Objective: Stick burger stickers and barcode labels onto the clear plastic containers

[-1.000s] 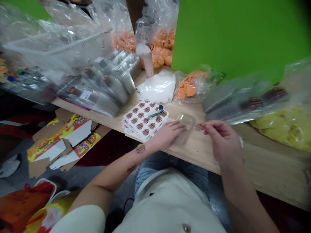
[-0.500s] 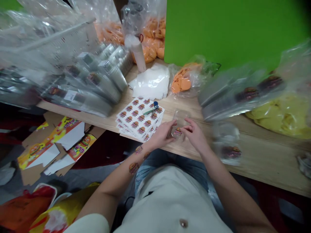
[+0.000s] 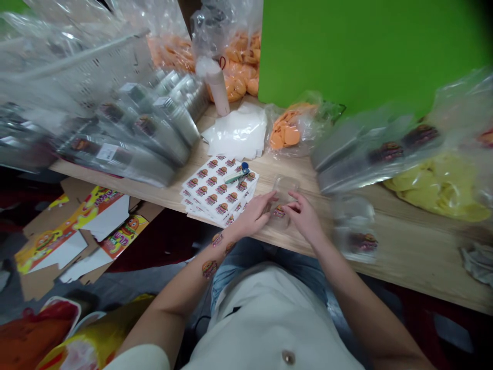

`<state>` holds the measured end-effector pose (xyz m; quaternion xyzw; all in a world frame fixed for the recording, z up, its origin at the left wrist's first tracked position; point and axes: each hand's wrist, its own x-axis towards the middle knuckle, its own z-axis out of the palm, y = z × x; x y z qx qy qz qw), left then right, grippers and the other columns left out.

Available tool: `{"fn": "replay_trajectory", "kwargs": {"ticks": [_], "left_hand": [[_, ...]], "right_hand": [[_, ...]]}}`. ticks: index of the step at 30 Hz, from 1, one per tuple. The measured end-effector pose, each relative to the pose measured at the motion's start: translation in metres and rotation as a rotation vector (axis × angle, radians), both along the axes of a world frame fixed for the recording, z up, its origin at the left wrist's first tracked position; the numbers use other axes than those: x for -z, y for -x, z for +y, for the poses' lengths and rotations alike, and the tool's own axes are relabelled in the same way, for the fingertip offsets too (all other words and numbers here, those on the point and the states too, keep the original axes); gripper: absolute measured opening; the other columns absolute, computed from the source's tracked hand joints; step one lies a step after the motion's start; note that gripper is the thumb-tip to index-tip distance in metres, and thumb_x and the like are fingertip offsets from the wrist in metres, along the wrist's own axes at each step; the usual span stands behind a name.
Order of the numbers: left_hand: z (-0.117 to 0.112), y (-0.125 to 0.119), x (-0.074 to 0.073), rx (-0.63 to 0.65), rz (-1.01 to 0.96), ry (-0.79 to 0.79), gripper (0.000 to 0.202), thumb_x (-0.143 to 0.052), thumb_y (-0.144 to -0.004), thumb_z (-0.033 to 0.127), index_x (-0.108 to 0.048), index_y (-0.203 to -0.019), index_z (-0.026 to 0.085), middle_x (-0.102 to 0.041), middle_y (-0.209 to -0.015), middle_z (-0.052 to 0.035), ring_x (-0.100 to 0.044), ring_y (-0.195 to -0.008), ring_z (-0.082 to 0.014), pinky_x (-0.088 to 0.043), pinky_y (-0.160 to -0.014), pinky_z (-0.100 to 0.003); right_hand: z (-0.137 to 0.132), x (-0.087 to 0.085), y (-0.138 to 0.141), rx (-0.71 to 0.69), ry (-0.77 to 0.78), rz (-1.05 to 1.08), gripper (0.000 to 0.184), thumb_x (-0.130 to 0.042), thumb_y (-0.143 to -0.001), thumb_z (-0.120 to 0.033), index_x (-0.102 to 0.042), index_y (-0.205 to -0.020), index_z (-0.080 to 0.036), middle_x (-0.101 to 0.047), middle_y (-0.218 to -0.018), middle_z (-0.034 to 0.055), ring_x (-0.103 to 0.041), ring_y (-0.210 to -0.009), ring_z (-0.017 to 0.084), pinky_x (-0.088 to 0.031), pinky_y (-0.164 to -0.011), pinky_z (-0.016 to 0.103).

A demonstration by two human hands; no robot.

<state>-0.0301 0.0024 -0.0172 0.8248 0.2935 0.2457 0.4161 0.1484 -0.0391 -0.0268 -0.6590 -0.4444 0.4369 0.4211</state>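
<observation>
My left hand [image 3: 254,216] rests on the table edge, fingers stretched along the near side of a small clear plastic box [image 3: 284,192]. My right hand [image 3: 304,218] presses a burger sticker [image 3: 279,211] onto that box with thumb and fingers together. Just left of my hands lies a stack of burger sticker sheets [image 3: 217,187] with a small blue-and-green tool [image 3: 238,175] on top. Several burger stickers cling to my left forearm [image 3: 210,267].
A stickered clear box [image 3: 356,239] sits right of my hands on the wooden table [image 3: 404,257]. Bags of orange pieces [image 3: 290,131], yellow pieces [image 3: 442,187], stacked clear boxes [image 3: 146,133] and white sheets [image 3: 239,131] crowd the back. Printed cardboard [image 3: 77,228] lies on the floor.
My right hand came in from the right with the sticker and set it on the clear box between my hands. The view has shifted a little to the right.
</observation>
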Motion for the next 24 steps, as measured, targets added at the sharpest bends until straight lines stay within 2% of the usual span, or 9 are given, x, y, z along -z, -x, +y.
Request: {"fn": "replay_trajectory", "kwargs": {"ticks": [6, 9, 12, 15, 17, 19, 20, 23, 24], "left_hand": [[-0.005, -0.008, 0.002, -0.087, 0.051, -0.038, 0.056, -0.046, -0.087, 0.038, -0.028, -0.136, 0.016, -0.052, -0.124, -0.0127, -0.046, -0.116, -0.0246, -0.032, -0.100, -0.041], [-0.006, -0.011, 0.006, -0.115, 0.045, -0.066, 0.057, -0.048, -0.085, 0.036, -0.030, -0.135, 0.016, -0.052, -0.123, -0.0130, -0.047, -0.114, -0.0250, -0.033, -0.099, -0.041], [-0.004, -0.012, 0.007, -0.115, 0.007, -0.036, 0.060, -0.051, -0.084, 0.035, -0.027, -0.136, 0.016, -0.054, -0.121, -0.0127, -0.049, -0.112, -0.0246, -0.035, -0.099, -0.041], [-0.002, -0.008, 0.000, -0.144, -0.059, -0.010, 0.059, -0.054, -0.082, 0.036, -0.032, -0.134, 0.017, -0.050, -0.127, -0.0131, -0.045, -0.118, -0.0242, -0.033, -0.101, -0.041], [-0.001, -0.002, -0.011, -0.281, -0.104, 0.026, 0.052, -0.054, -0.083, 0.036, -0.039, -0.129, 0.018, -0.046, -0.130, -0.0127, -0.042, -0.121, -0.0238, -0.030, -0.103, -0.041], [-0.002, 0.006, -0.024, -0.434, -0.171, 0.197, 0.046, -0.054, -0.083, 0.034, -0.044, -0.125, 0.018, -0.050, -0.126, -0.0120, -0.046, -0.117, -0.0225, -0.034, -0.100, -0.041], [-0.004, 0.009, -0.030, -0.452, -0.218, 0.360, 0.045, -0.055, -0.082, 0.034, -0.045, -0.124, 0.018, -0.054, -0.121, -0.0115, -0.051, -0.111, -0.0214, -0.037, -0.096, -0.040], [-0.008, 0.012, -0.047, -0.249, -0.381, 0.957, 0.043, -0.064, -0.077, 0.033, -0.053, -0.115, 0.016, -0.063, -0.104, -0.0092, -0.061, -0.090, -0.0167, -0.046, -0.084, -0.033], [-0.009, 0.010, -0.051, -0.172, -0.429, 1.096, 0.042, -0.067, -0.073, 0.031, -0.057, -0.110, 0.015, -0.065, -0.098, -0.0079, -0.062, -0.084, -0.0151, -0.047, -0.081, -0.030]], "right_hand": [[-0.004, 0.004, 0.003, -0.044, -0.050, -0.190, 0.053, -0.057, -0.075, -0.035, -0.044, -0.123, -0.016, -0.064, -0.074, 0.0015, -0.061, -0.071, 0.018, -0.049, -0.072, 0.036], [-0.012, -0.006, 0.002, -0.014, -0.173, -0.550, 0.053, -0.054, -0.079, -0.033, -0.041, -0.128, -0.018, -0.062, -0.098, 0.0101, -0.057, -0.094, 0.024, -0.045, -0.084, 0.044], [-0.020, -0.015, -0.003, 0.029, -0.301, -0.859, 0.061, -0.054, -0.079, -0.034, -0.035, -0.134, -0.016, -0.048, -0.123, 0.0176, -0.044, -0.115, 0.030, -0.037, -0.094, 0.049], [-0.021, -0.016, -0.003, -0.253, -0.334, -0.867, 0.071, -0.059, -0.076, -0.037, -0.029, -0.136, -0.015, -0.047, -0.126, 0.0164, -0.043, -0.117, 0.030, -0.037, -0.096, 0.049], [-0.020, -0.017, -0.001, -0.373, -0.320, -0.811, 0.068, -0.060, -0.076, -0.036, -0.031, -0.135, -0.017, -0.050, -0.125, 0.0137, -0.044, -0.117, 0.029, -0.038, -0.095, 0.048], [-0.020, -0.023, 0.002, -0.337, -0.336, -0.746, 0.063, -0.059, -0.077, -0.035, -0.033, -0.132, -0.020, -0.052, -0.123, 0.0116, -0.047, -0.114, 0.027, -0.040, -0.095, 0.046], [-0.022, -0.028, 0.002, -0.312, -0.363, -0.712, 0.062, -0.060, -0.077, -0.035, -0.034, -0.132, -0.021, -0.052, -0.123, 0.0108, -0.047, -0.114, 0.025, -0.040, -0.096, 0.045], [-0.030, -0.048, 0.002, -0.314, -0.479, -0.651, 0.066, -0.062, -0.077, -0.034, -0.031, -0.133, -0.024, -0.050, -0.127, 0.0085, -0.046, -0.117, 0.023, -0.038, -0.100, 0.042], [-0.033, -0.054, 0.000, -0.330, -0.502, -0.647, 0.068, -0.062, -0.077, -0.033, -0.028, -0.135, -0.024, -0.049, -0.128, 0.0080, -0.045, -0.118, 0.022, -0.037, -0.100, 0.042]]}}
